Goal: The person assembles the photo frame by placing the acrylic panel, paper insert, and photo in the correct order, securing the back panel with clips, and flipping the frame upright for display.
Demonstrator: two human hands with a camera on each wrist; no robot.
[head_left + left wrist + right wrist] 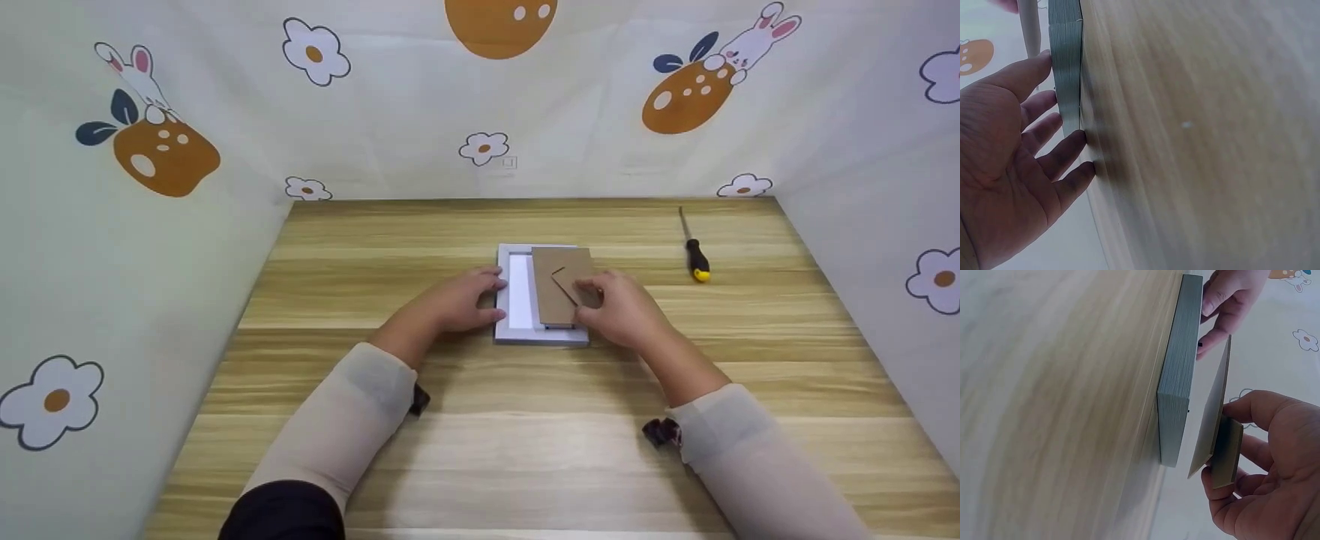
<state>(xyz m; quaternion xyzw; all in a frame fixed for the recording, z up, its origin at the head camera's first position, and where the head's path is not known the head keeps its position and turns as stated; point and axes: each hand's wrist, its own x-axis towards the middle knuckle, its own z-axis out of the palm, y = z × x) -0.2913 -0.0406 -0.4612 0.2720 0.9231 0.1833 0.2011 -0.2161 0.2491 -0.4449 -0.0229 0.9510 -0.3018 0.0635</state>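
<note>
A silver-grey picture frame [540, 337] lies on the table, with a white sheet [520, 292] showing inside its left part. My left hand [457, 300] rests its thumb and fingertips along the frame's left edge, fingers loosely extended. In the right wrist view, my right hand [1275, 461] pinches a brown backing board [1210, 416] by the stand [1227, 453] on its back. The board is tilted and raised above the frame [1180, 377], a gap visible between them. Seen from the head, the board [551, 259] covers the frame's right part.
A screwdriver [696, 259] with a black and yellow handle lies to the right, near the back of the wood-grain table [465, 450]. Light cloth [390, 135] printed with flowers, rabbits and orange fruit stands behind the table and at both sides.
</note>
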